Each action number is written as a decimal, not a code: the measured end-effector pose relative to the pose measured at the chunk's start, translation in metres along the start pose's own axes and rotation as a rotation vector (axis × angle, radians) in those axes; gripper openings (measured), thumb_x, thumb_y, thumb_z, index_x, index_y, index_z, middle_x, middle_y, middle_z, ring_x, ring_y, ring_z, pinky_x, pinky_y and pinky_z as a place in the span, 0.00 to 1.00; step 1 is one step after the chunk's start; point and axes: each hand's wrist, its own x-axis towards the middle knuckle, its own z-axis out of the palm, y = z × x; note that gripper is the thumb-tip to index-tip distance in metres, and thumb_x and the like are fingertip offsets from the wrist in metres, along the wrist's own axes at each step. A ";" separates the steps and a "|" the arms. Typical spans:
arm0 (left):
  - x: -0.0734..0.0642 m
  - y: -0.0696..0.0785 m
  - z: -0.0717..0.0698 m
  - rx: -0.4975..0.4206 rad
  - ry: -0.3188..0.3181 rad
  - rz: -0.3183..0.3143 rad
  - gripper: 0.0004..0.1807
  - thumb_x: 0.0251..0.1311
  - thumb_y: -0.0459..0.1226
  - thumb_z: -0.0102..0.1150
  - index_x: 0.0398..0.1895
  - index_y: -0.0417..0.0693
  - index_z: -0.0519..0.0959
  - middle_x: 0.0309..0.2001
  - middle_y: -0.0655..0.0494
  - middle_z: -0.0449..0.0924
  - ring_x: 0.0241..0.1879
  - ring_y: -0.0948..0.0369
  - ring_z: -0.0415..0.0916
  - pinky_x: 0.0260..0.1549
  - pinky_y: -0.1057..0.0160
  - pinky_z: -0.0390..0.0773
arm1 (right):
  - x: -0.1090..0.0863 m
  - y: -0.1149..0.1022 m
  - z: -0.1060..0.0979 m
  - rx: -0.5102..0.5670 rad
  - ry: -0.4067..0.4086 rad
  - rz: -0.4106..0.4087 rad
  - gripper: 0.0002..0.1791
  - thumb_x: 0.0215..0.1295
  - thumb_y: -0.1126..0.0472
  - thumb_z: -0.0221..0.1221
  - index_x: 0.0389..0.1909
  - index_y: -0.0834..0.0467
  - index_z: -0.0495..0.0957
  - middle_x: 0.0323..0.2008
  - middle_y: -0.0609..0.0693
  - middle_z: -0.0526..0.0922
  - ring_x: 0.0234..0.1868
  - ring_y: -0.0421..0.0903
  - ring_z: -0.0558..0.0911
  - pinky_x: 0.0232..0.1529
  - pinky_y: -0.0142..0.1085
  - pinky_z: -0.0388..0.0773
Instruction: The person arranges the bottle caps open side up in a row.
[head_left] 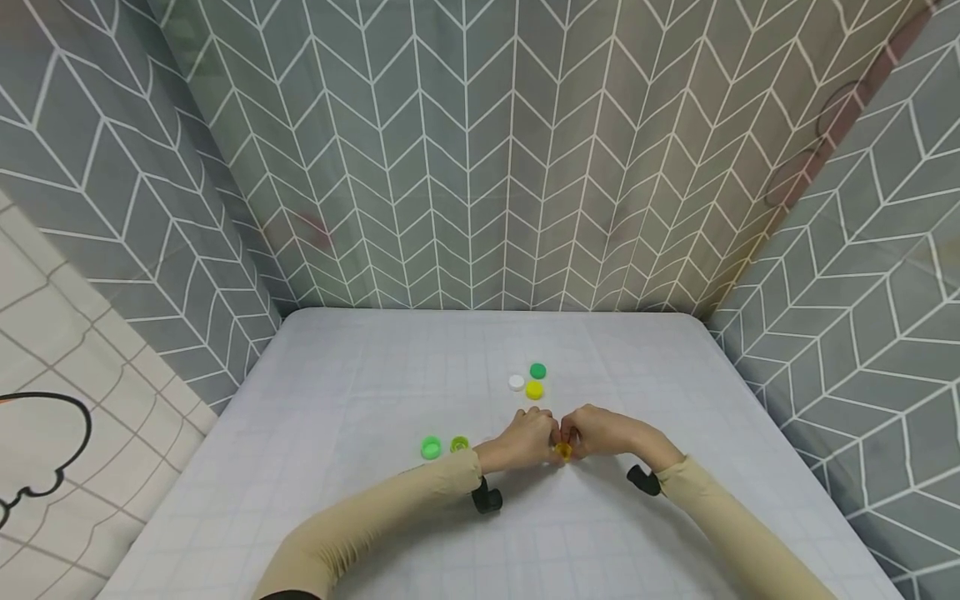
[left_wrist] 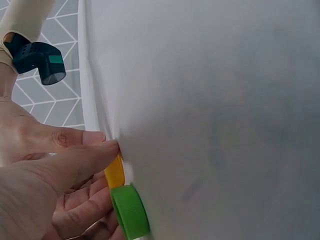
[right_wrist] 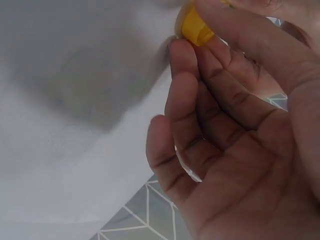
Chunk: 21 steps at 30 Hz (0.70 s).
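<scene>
My two hands meet over the table with an orange-yellow plastic cap [head_left: 563, 451] between them. The left hand [head_left: 527, 439] pinches it with the thumb and fingers; the right hand [head_left: 604, 431] grips it from the other side, thumb on its wall in the right wrist view. The right hand's other fingers [right_wrist: 182, 97] are loosely bent. In the left wrist view the cap [left_wrist: 115, 172] is partly hidden by fingertips, and a ribbed green cap [left_wrist: 131, 212] sits right below it, against the left hand's fingers.
Beyond the hands lie a dark green cap [head_left: 537, 371], a white cap [head_left: 517, 382] and a yellow cap [head_left: 534, 390]. A light green cap [head_left: 431, 447] and a yellow-green cap [head_left: 459, 443] lie left, by the left sleeve. Patterned curtains [head_left: 465, 167] border the white table [head_left: 337, 367].
</scene>
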 end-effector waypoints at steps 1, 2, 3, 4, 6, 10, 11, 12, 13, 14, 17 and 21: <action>0.000 0.000 0.000 0.000 -0.003 -0.004 0.13 0.40 0.48 0.71 0.25 0.54 0.81 0.27 0.67 0.72 0.29 0.67 0.64 0.31 0.67 0.60 | 0.000 0.000 0.000 0.001 -0.002 0.000 0.08 0.46 0.66 0.65 0.29 0.57 0.78 0.26 0.44 0.79 0.24 0.34 0.72 0.27 0.27 0.71; 0.001 0.000 0.000 -0.001 -0.008 -0.011 0.13 0.40 0.48 0.71 0.25 0.54 0.81 0.27 0.67 0.72 0.29 0.67 0.64 0.31 0.67 0.60 | 0.001 0.000 0.000 0.006 -0.004 -0.001 0.08 0.46 0.67 0.65 0.29 0.57 0.78 0.25 0.44 0.79 0.24 0.34 0.72 0.27 0.27 0.71; 0.001 0.000 0.000 0.000 -0.014 -0.015 0.13 0.40 0.49 0.71 0.26 0.54 0.81 0.27 0.67 0.71 0.29 0.67 0.64 0.31 0.67 0.61 | 0.001 0.000 -0.001 0.009 -0.007 0.001 0.08 0.46 0.68 0.64 0.29 0.57 0.78 0.25 0.44 0.79 0.24 0.34 0.71 0.27 0.27 0.71; 0.001 0.000 -0.001 -0.001 -0.016 -0.017 0.13 0.39 0.49 0.72 0.26 0.54 0.81 0.27 0.67 0.71 0.29 0.67 0.64 0.32 0.66 0.61 | 0.001 0.000 -0.001 0.014 -0.009 0.003 0.08 0.45 0.69 0.64 0.29 0.58 0.78 0.25 0.45 0.79 0.24 0.34 0.71 0.26 0.27 0.71; 0.001 0.000 -0.001 0.003 -0.030 -0.019 0.14 0.39 0.50 0.72 0.27 0.55 0.82 0.28 0.67 0.71 0.29 0.67 0.64 0.31 0.67 0.61 | 0.000 -0.001 -0.001 0.034 -0.023 0.019 0.09 0.45 0.69 0.64 0.29 0.58 0.78 0.25 0.44 0.78 0.23 0.34 0.71 0.26 0.27 0.70; 0.000 0.000 -0.002 -0.007 -0.061 -0.009 0.16 0.37 0.52 0.72 0.27 0.56 0.82 0.27 0.67 0.69 0.29 0.66 0.64 0.30 0.67 0.60 | -0.001 -0.004 -0.004 0.074 -0.053 0.060 0.10 0.45 0.66 0.67 0.30 0.58 0.77 0.25 0.44 0.77 0.24 0.34 0.71 0.27 0.28 0.71; 0.001 0.000 -0.003 -0.011 -0.071 -0.006 0.16 0.37 0.52 0.72 0.26 0.56 0.82 0.27 0.67 0.69 0.28 0.66 0.63 0.29 0.68 0.59 | -0.002 -0.005 -0.005 0.079 -0.062 0.069 0.11 0.46 0.64 0.68 0.31 0.58 0.77 0.25 0.44 0.78 0.25 0.35 0.72 0.27 0.28 0.71; 0.001 0.000 -0.003 -0.015 -0.077 -0.003 0.16 0.37 0.53 0.71 0.26 0.56 0.82 0.26 0.66 0.69 0.28 0.66 0.63 0.29 0.67 0.59 | -0.002 -0.005 -0.005 0.077 -0.065 0.070 0.12 0.46 0.63 0.68 0.31 0.58 0.77 0.26 0.44 0.78 0.25 0.35 0.72 0.28 0.29 0.71; 0.000 0.000 -0.004 -0.021 -0.083 -0.001 0.16 0.36 0.54 0.71 0.26 0.56 0.82 0.26 0.66 0.69 0.28 0.65 0.63 0.29 0.67 0.59 | -0.002 -0.006 -0.006 0.075 -0.065 0.072 0.13 0.45 0.60 0.69 0.32 0.58 0.77 0.27 0.45 0.78 0.26 0.36 0.72 0.29 0.29 0.72; 0.000 0.000 -0.005 -0.021 -0.087 0.002 0.17 0.36 0.54 0.71 0.26 0.56 0.82 0.26 0.66 0.69 0.28 0.66 0.63 0.29 0.67 0.59 | -0.003 -0.007 -0.007 0.068 -0.062 0.070 0.15 0.45 0.59 0.69 0.33 0.58 0.78 0.28 0.45 0.78 0.28 0.36 0.73 0.30 0.30 0.72; -0.001 -0.002 -0.010 -0.046 -0.097 0.009 0.20 0.38 0.56 0.69 0.31 0.54 0.83 0.30 0.66 0.72 0.29 0.67 0.64 0.30 0.67 0.61 | -0.004 -0.007 -0.010 0.062 -0.050 0.059 0.19 0.45 0.54 0.69 0.37 0.58 0.78 0.32 0.47 0.79 0.32 0.39 0.75 0.33 0.31 0.72; -0.002 -0.005 -0.024 -0.194 -0.128 0.004 0.26 0.39 0.55 0.70 0.38 0.48 0.82 0.36 0.63 0.76 0.29 0.69 0.69 0.31 0.70 0.69 | -0.006 -0.008 -0.016 0.094 -0.042 0.013 0.19 0.48 0.53 0.67 0.40 0.59 0.78 0.35 0.49 0.80 0.36 0.43 0.77 0.36 0.32 0.73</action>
